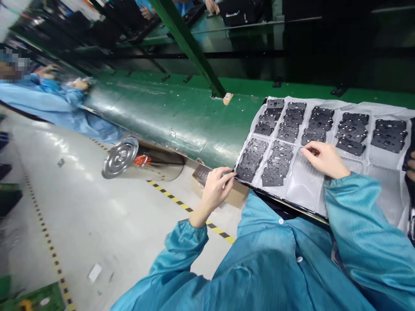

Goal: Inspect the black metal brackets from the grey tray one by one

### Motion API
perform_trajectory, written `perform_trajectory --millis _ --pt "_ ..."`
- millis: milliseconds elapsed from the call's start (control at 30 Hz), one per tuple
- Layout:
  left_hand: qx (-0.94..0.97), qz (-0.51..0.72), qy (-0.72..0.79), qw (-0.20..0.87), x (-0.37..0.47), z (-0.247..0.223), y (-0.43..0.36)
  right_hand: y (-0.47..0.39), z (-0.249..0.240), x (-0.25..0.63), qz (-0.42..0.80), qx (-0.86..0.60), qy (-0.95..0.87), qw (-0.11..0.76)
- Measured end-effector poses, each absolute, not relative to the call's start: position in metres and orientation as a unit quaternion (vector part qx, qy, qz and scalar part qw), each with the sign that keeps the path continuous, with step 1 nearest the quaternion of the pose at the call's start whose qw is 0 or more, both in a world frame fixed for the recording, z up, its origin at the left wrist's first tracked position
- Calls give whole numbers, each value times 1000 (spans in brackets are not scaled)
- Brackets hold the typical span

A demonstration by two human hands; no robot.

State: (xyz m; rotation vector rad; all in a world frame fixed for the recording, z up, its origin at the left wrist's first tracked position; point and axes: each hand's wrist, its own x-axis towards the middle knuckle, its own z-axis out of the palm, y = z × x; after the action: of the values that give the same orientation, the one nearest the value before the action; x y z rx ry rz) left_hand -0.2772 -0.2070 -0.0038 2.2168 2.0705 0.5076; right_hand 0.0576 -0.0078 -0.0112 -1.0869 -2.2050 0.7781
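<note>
A white plastic tray (304,190) with compartments lies in front of me at the right. Stacks of flat black plates (274,163) fill its back row and the two front compartments at the left. My left hand (216,188) is at the tray's front left corner, thumb and fingertips closed on its edge. Above the front row, beside the plates, my right hand (325,159) has its fingers bent and pinched at a divider. Whatever is between those right fingertips is hidden or too small to make out.
The tray rests on a green bench (201,123) with a green post (191,43) behind. A shiny metal bin (152,163) and a cardboard box (236,194) are below its edge. Another person's blue sleeve (48,101) shows at the left; other hands (212,6) appear across the bench.
</note>
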Motion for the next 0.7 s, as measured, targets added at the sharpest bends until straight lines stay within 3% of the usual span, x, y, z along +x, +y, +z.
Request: perform_trajectory --millis 433,700 --pt "717 87 692 23 -265 -15 -197 -6 -15 58 277 -401 -831 269" --pt "752 58 654 52 -274 14 -181 -9 -19 59 290 -391 -827 280"
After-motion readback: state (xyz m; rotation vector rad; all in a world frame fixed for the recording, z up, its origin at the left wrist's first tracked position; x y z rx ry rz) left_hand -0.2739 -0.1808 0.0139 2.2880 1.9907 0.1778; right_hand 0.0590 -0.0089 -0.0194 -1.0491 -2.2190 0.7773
